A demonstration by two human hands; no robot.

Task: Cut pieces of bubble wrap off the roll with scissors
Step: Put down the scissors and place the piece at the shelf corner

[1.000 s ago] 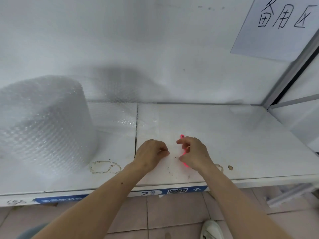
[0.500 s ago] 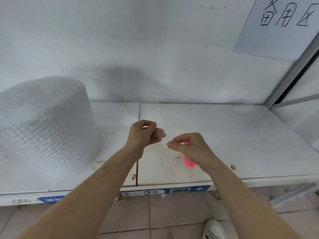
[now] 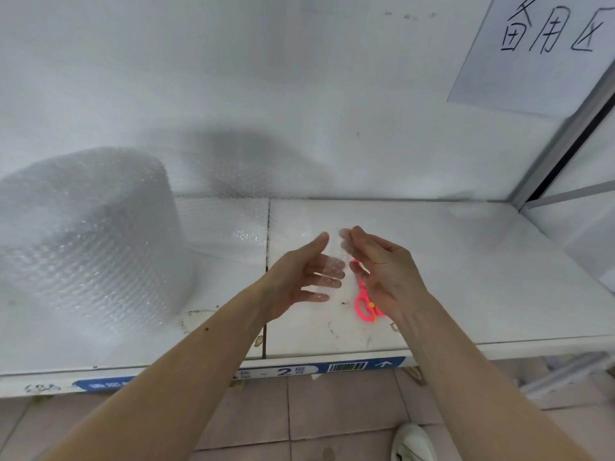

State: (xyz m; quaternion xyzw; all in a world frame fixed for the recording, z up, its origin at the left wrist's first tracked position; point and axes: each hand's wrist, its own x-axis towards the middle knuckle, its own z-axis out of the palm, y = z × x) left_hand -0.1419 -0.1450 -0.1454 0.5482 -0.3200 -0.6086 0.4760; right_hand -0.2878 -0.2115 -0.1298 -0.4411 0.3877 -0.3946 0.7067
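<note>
A large roll of bubble wrap (image 3: 86, 234) stands on the left of the white shelf (image 3: 466, 277). Its loose sheet (image 3: 226, 224) lies flat toward the shelf's middle. Both hands are raised above the shelf with a small clear piece of bubble wrap (image 3: 334, 266) between them. My right hand (image 3: 382, 271) pinches the piece's top edge. My left hand (image 3: 299, 277) is spread, thumb up, and its fingertips show through the piece. Pink scissors (image 3: 364, 304) lie flat on the shelf, partly under my right hand.
A white wall rises behind the shelf, with a handwritten paper sign (image 3: 539, 51) at the upper right. A metal upright (image 3: 565, 138) bounds the shelf on the right. A blue label strip (image 3: 319, 369) runs along the front edge. Tiled floor and a white shoe (image 3: 412, 442) lie below.
Both hands have lifted off the shelf with the small piece. My left hand has spread from a pinch. The scissors, hidden under my right hand before, now show on the shelf.
</note>
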